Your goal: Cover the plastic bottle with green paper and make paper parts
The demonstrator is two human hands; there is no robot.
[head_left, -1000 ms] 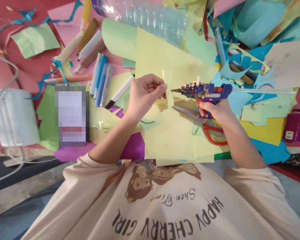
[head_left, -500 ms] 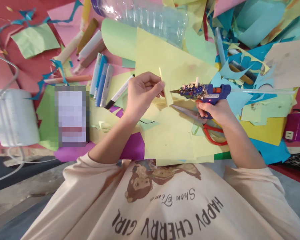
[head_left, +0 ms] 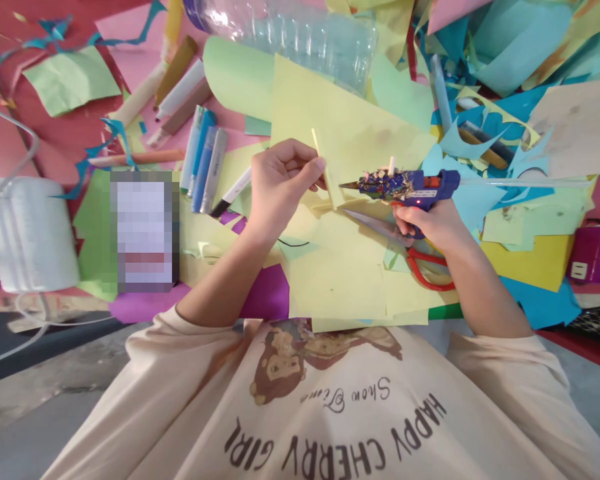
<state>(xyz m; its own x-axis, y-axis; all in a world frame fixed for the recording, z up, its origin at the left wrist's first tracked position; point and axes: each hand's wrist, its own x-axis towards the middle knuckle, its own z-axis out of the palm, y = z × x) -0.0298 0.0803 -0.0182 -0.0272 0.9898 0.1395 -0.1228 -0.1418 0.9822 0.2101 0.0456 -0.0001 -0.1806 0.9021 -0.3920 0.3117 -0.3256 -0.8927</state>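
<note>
Between thumb and fingers, my left hand point(head_left: 290, 175) pinches a narrow pale-yellow paper strip point(head_left: 329, 185), which stands nearly upright in the view. My right hand point(head_left: 423, 220) is wrapped round the handle of a blue hot glue gun point(head_left: 405, 183). Its metal nozzle points left at the strip, with a small gap between them. A clear glue stick point(head_left: 520, 181) sticks out of the gun's back end. Beneath the gun lie scissors with red handles point(head_left: 427, 272), partly covered by my right hand. Pale-yellow paper sheets point(head_left: 340, 280) spread under both hands.
Several markers point(head_left: 205, 160) lie left of my left hand, near a phone-like device point(head_left: 145, 230) that is blurred out. A white roll point(head_left: 30, 233) stands at the far left. A clear plastic bottle point(head_left: 300, 40) lies at the back. Blue paper scraps point(head_left: 473, 207) crowd the right.
My left hand has shifted slightly left with the paper strip, widening the gap to the nozzle. The strip now appears turned more edge-on. The glue gun has barely moved.
</note>
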